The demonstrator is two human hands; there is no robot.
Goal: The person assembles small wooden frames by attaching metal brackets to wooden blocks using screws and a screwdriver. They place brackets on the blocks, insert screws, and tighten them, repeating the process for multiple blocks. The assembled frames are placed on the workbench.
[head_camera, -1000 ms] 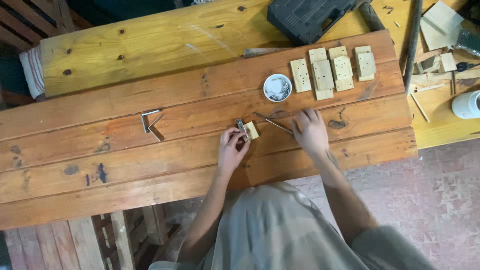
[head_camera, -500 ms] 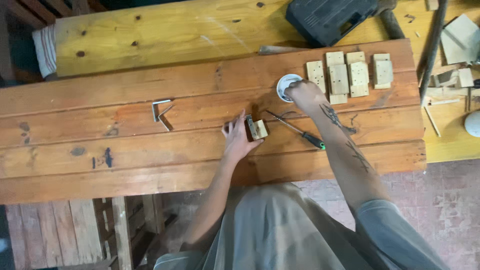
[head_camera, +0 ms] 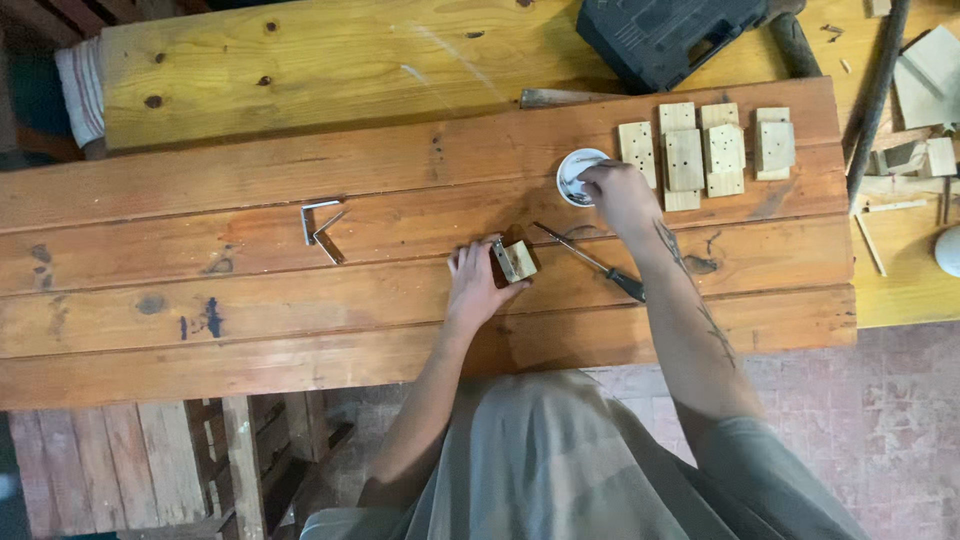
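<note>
My left hand [head_camera: 478, 281] rests on the wooden bench and grips a small pale wood block [head_camera: 518, 261] with a metal bracket against it. My right hand [head_camera: 617, 193] reaches forward, its fingertips pinched inside a small white round dish [head_camera: 574, 175]; whatever it pinches is too small to see. A screwdriver [head_camera: 592, 263] with a dark handle lies on the planks between my two arms, untouched. Several pale drilled wood blocks [head_camera: 702, 152] sit in a row just right of the dish.
Two metal L-brackets [head_camera: 320, 229] lie on the planks to the left. A dark plastic tool case [head_camera: 668, 35] stands at the back on a yellow bench [head_camera: 300, 60]. Wood offcuts and sticks [head_camera: 920, 110] clutter the right side. A cloth [head_camera: 78, 78] hangs at the far left.
My right hand let go of the screwdriver, which now lies on the planks, and moved forward to the white dish. My left hand stayed on the small block.
</note>
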